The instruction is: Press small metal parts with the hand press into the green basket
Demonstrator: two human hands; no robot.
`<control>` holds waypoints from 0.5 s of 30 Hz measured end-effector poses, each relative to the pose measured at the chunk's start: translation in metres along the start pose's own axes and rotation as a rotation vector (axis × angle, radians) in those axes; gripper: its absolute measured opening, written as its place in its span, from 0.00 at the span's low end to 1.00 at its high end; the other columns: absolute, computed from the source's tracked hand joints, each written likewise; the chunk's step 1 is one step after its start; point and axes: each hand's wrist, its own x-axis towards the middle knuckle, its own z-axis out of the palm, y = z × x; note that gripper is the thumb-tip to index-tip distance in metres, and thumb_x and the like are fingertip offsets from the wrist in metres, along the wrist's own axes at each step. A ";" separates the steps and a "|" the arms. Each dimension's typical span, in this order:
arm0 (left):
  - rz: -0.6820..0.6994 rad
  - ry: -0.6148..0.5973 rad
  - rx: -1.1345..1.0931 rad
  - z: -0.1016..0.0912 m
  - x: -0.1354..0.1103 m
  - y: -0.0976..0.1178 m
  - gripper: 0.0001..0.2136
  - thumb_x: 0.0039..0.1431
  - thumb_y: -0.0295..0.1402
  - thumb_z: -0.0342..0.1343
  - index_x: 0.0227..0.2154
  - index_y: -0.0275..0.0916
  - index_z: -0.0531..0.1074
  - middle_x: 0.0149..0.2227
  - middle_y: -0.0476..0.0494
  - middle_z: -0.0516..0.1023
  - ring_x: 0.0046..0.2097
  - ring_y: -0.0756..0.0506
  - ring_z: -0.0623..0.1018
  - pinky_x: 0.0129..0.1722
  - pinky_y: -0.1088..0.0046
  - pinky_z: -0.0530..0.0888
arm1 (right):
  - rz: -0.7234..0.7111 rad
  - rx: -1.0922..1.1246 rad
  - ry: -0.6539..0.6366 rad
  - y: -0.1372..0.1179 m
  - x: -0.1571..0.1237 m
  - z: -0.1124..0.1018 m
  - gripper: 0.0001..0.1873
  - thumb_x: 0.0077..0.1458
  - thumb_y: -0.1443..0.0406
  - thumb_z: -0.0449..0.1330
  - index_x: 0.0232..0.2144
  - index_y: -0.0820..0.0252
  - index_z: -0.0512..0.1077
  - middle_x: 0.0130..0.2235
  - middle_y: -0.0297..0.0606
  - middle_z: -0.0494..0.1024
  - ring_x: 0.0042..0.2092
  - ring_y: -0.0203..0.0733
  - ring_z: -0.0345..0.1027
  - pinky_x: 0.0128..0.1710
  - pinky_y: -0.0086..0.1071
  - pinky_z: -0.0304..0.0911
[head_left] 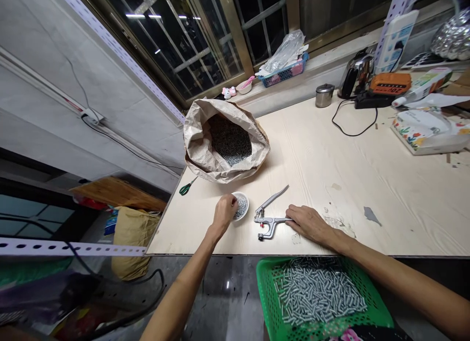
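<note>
My left hand (223, 212) reaches into a small white bowl (244, 200) of little metal parts, its fingers bunched as in a pinch; what they hold is hidden. My right hand (307, 222) lies on the lower handle of a pair of silver hand-press pliers (268, 217), fingers curled over it. The pliers rest on the pale wooden table (330, 184) with their upper handle sticking up and to the right. Behind the bowl stands an open paper sack (224, 141) filled with dark small metal parts.
A green basket (268, 292) full of silver metal pins sits below the table's front edge. Green-handled scissors (187, 187) lie left of the sack. A kettle (357, 74), metal cup (324, 95), black cable (352, 125) and tissue pack (426, 130) stand at the back right.
</note>
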 end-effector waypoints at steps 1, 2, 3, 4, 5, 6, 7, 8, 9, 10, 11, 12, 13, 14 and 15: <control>-0.026 0.048 -0.109 -0.001 -0.005 0.002 0.07 0.56 0.27 0.50 0.31 0.34 0.74 0.34 0.41 0.77 0.35 0.47 0.75 0.37 0.73 0.69 | -0.009 0.005 -0.002 0.000 0.000 0.000 0.06 0.60 0.67 0.52 0.30 0.58 0.64 0.33 0.35 0.70 0.31 0.36 0.61 0.31 0.31 0.51; -0.051 0.078 -0.223 -0.002 -0.012 0.005 0.07 0.54 0.29 0.51 0.30 0.35 0.74 0.31 0.43 0.77 0.33 0.47 0.74 0.35 0.73 0.69 | -0.023 0.007 0.000 0.000 0.000 -0.001 0.06 0.61 0.67 0.51 0.30 0.59 0.64 0.33 0.35 0.70 0.31 0.36 0.61 0.31 0.31 0.51; -0.071 0.082 -0.331 -0.002 -0.020 0.009 0.06 0.53 0.30 0.52 0.30 0.35 0.74 0.29 0.45 0.76 0.31 0.48 0.74 0.34 0.74 0.69 | -0.044 0.003 0.009 0.000 0.000 -0.002 0.07 0.61 0.67 0.51 0.30 0.59 0.64 0.33 0.34 0.70 0.31 0.36 0.61 0.32 0.31 0.50; -0.088 0.064 -0.439 0.000 -0.029 0.013 0.07 0.52 0.32 0.53 0.30 0.35 0.74 0.28 0.46 0.76 0.30 0.49 0.73 0.32 0.75 0.69 | -0.070 -0.011 0.024 0.000 0.000 -0.003 0.07 0.61 0.67 0.51 0.30 0.59 0.65 0.32 0.35 0.70 0.31 0.36 0.60 0.32 0.32 0.50; -0.106 0.030 -0.544 0.003 -0.038 0.019 0.09 0.51 0.34 0.54 0.31 0.35 0.74 0.26 0.47 0.75 0.28 0.49 0.72 0.30 0.75 0.69 | -0.098 -0.036 0.046 0.000 0.000 -0.003 0.08 0.62 0.67 0.50 0.30 0.59 0.65 0.32 0.35 0.70 0.31 0.36 0.60 0.32 0.32 0.49; -0.133 -0.014 -0.644 0.006 -0.048 0.024 0.11 0.49 0.36 0.55 0.33 0.35 0.75 0.25 0.48 0.74 0.26 0.50 0.71 0.27 0.76 0.68 | -0.126 -0.071 0.073 -0.001 -0.001 -0.004 0.09 0.62 0.67 0.50 0.29 0.60 0.65 0.31 0.35 0.70 0.31 0.37 0.59 0.32 0.33 0.48; -0.168 -0.056 -0.735 0.011 -0.056 0.028 0.13 0.48 0.37 0.56 0.35 0.34 0.75 0.24 0.49 0.73 0.25 0.50 0.70 0.25 0.76 0.68 | -0.150 -0.112 0.105 -0.001 -0.001 -0.005 0.10 0.62 0.68 0.49 0.28 0.60 0.65 0.30 0.35 0.70 0.31 0.37 0.58 0.31 0.34 0.47; -0.208 -0.090 -0.816 0.016 -0.064 0.032 0.15 0.47 0.38 0.57 0.36 0.34 0.75 0.24 0.50 0.73 0.24 0.51 0.69 0.24 0.76 0.68 | -0.171 -0.152 0.136 -0.002 -0.002 -0.005 0.11 0.62 0.68 0.49 0.27 0.60 0.66 0.29 0.35 0.70 0.30 0.37 0.57 0.31 0.34 0.45; -0.250 -0.111 -0.888 0.021 -0.070 0.035 0.16 0.45 0.39 0.58 0.35 0.33 0.75 0.23 0.50 0.73 0.23 0.51 0.69 0.23 0.76 0.68 | -0.190 -0.190 0.165 -0.003 -0.003 -0.006 0.13 0.62 0.69 0.48 0.26 0.60 0.66 0.28 0.34 0.69 0.29 0.37 0.55 0.31 0.35 0.44; -0.286 -0.120 -0.951 0.026 -0.075 0.037 0.17 0.44 0.40 0.59 0.34 0.33 0.75 0.23 0.50 0.73 0.24 0.51 0.70 0.24 0.76 0.69 | -0.206 -0.222 0.190 -0.004 -0.003 -0.007 0.14 0.63 0.70 0.48 0.26 0.60 0.66 0.27 0.34 0.69 0.29 0.36 0.54 0.31 0.35 0.44; -0.310 -0.120 -1.006 0.031 -0.079 0.039 0.17 0.43 0.41 0.61 0.32 0.32 0.75 0.23 0.49 0.74 0.24 0.51 0.71 0.26 0.75 0.70 | -0.223 -0.249 0.211 -0.005 -0.004 -0.008 0.15 0.63 0.71 0.47 0.25 0.60 0.66 0.26 0.33 0.68 0.28 0.36 0.53 0.31 0.35 0.43; -0.322 -0.116 -1.053 0.035 -0.081 0.040 0.17 0.42 0.42 0.62 0.31 0.32 0.75 0.24 0.48 0.75 0.26 0.50 0.72 0.28 0.74 0.70 | -0.240 -0.272 0.229 -0.007 -0.004 -0.009 0.15 0.63 0.72 0.47 0.25 0.60 0.66 0.25 0.33 0.68 0.28 0.36 0.53 0.31 0.35 0.43; -0.326 -0.112 -1.086 0.039 -0.083 0.040 0.17 0.42 0.42 0.62 0.30 0.32 0.75 0.25 0.46 0.76 0.27 0.50 0.73 0.30 0.74 0.71 | -0.260 -0.289 0.247 -0.008 -0.005 -0.011 0.15 0.63 0.72 0.47 0.25 0.60 0.66 0.25 0.33 0.67 0.28 0.36 0.52 0.31 0.35 0.42; -0.324 -0.107 -1.101 0.042 -0.084 0.040 0.17 0.42 0.43 0.62 0.29 0.32 0.75 0.26 0.45 0.76 0.28 0.49 0.73 0.32 0.73 0.71 | -0.282 -0.302 0.264 -0.009 -0.005 -0.012 0.15 0.63 0.72 0.47 0.25 0.60 0.66 0.24 0.33 0.67 0.28 0.36 0.52 0.31 0.35 0.42; -0.321 -0.098 -1.099 0.044 -0.085 0.040 0.17 0.42 0.43 0.62 0.28 0.33 0.76 0.27 0.45 0.77 0.29 0.49 0.74 0.33 0.73 0.71 | -0.302 -0.313 0.281 -0.010 -0.005 -0.014 0.15 0.63 0.72 0.47 0.25 0.60 0.66 0.24 0.32 0.67 0.28 0.36 0.52 0.31 0.35 0.42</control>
